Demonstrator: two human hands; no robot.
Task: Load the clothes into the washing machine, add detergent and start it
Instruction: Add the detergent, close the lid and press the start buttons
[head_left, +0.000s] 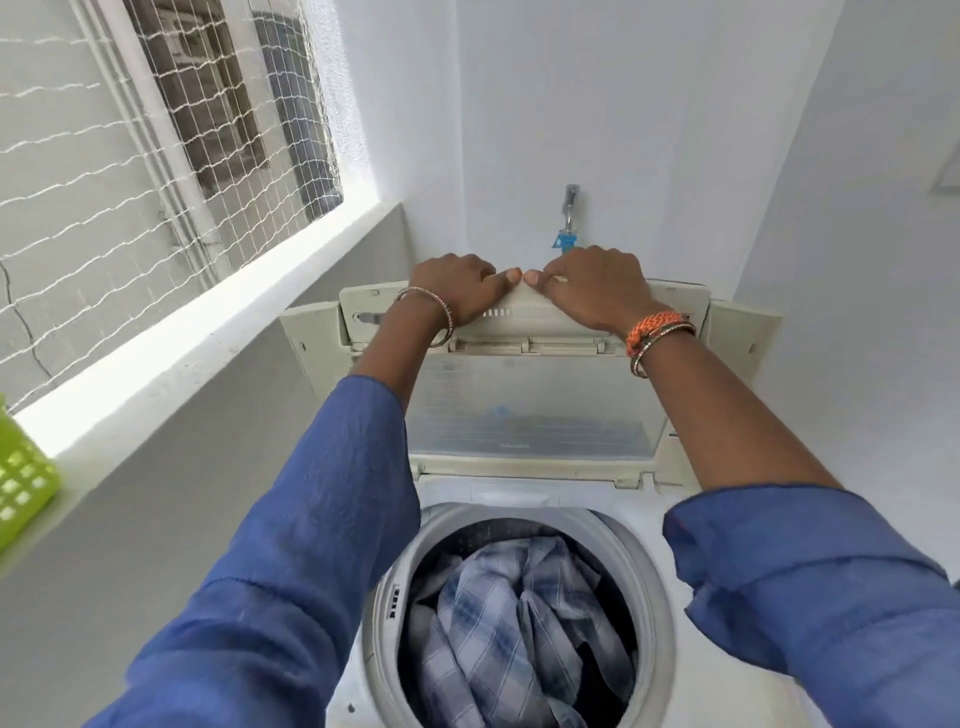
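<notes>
**Washing machine lid held up at its top edge, drum loaded**

Washing machine (519, 519) stood against the back wall, directly ahead of and below the head camera. Drum (387, 597) open, holding checked blue-grey clothes (519, 613) heaped in the middle. Folding lid (524, 410) raised, leaning back toward the wall, long axis running left to right across the view.

Left hand (454, 288) and right hand (597, 291) both up on the lid's top edge, fingers curled over it and gripping, thumbs nearly meeting at the centre. Both about equally far along that edge from its middle, neither clearly nearer. Clothes lay below and nearer the body than the hands, between the two blue sleeves (311, 519).

Tap (570, 208) on the wall just behind the right hand's knuckles. Green basket (23, 478) on the ledge at far left, well apart. No detergent visible anywhere.

Judged: loading seemingly done, detergent not yet confirmed. Lid would swing down and forward, toward the body, over the drum; sleeves to be kept out of the folding joint.
</notes>
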